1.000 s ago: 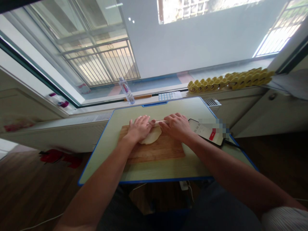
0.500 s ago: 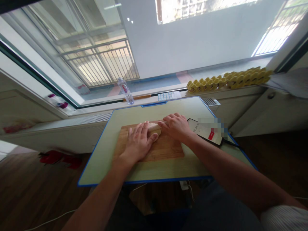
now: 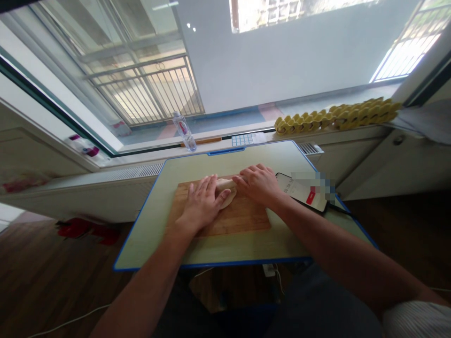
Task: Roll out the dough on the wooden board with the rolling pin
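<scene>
A pale rolling pin (image 3: 226,184) lies across a flattened piece of whitish dough (image 3: 229,200) on a wooden cutting board (image 3: 243,220). My left hand (image 3: 204,202) presses on the pin's left part, fingers long over it and thumb reaching across the dough. Over the right end, my right hand (image 3: 258,185) rests with its fingers curled around the pin. Both palms hide the pin's ends, and part of the dough is covered by the left hand and the pin.
The board lies on a small blue-edged table (image 3: 155,234). A phone (image 3: 303,192) with a cable is at its right side. Along the windowsill are a plastic bottle (image 3: 184,132), a blue-and-white gridded card (image 3: 242,140) and yellow egg trays (image 3: 334,117). Red objects (image 3: 86,230) sit on the floor at left.
Both hands and the rolling pin have shifted slightly away from me over the dough. More of the dough shows on the near side of the pin.
</scene>
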Demonstrator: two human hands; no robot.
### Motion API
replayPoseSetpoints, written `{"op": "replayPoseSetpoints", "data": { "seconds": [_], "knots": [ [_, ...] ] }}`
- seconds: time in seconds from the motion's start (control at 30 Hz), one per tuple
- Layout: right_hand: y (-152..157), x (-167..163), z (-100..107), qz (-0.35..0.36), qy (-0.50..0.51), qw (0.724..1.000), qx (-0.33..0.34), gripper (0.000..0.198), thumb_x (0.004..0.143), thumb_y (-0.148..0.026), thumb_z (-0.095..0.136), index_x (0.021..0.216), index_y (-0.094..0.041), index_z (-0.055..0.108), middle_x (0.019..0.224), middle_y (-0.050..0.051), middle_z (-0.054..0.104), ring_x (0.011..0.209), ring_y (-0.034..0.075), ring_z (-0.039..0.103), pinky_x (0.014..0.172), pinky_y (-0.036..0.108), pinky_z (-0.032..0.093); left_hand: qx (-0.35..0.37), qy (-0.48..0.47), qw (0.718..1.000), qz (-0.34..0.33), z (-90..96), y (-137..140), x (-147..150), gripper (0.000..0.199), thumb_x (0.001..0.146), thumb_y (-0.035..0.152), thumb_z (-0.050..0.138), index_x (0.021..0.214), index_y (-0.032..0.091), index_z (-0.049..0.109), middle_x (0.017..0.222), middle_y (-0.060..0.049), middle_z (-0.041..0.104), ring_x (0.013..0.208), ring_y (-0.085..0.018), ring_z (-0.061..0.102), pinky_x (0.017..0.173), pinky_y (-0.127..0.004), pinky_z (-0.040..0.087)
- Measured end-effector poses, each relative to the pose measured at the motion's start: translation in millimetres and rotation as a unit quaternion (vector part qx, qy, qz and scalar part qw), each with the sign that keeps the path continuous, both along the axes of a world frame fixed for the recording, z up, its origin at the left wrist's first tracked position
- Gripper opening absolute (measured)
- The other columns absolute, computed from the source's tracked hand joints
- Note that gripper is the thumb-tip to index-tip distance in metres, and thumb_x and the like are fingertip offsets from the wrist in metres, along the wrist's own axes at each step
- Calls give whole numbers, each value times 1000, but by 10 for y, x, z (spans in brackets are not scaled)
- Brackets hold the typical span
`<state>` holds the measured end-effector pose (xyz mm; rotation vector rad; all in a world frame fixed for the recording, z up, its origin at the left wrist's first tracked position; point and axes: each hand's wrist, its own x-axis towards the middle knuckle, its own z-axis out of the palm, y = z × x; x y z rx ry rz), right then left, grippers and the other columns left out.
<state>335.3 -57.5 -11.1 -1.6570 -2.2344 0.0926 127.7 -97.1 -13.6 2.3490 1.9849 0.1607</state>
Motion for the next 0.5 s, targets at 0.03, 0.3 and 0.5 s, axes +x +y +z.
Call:
{"op": "replayPoseSetpoints", "data": {
  "seconds": [0.03,0.3,0.5],
  "knots": [
    [0,1,-1,-1,0,1000,4,48,107,-57,44,115,-24,77,123,10,75,118,29,58,99,39,39,-7,-6,1000,5,9,90,-10,83,105,70,17,167,16,31,172,-14,34,161,-30,29,130,-64,18],
    [12,11,-40,-1,-5,1000,19,51,106,-62,44,115,-23,76,120,9,75,116,30,59,97,40,40,-71,3,997,12,103,657,-42,72,106,67,11,160,33,44,173,-3,35,161,-30,29,127,-71,15],
    [18,14,-26,-10,-9,1000,5,50,106,-61,45,123,-23,72,126,11,73,120,30,56,100,40,39,-115,37,993,-11,123,969,-32,61,107,61,17,157,42,47,171,0,39,158,-32,35,124,-75,21]
  ]
}}
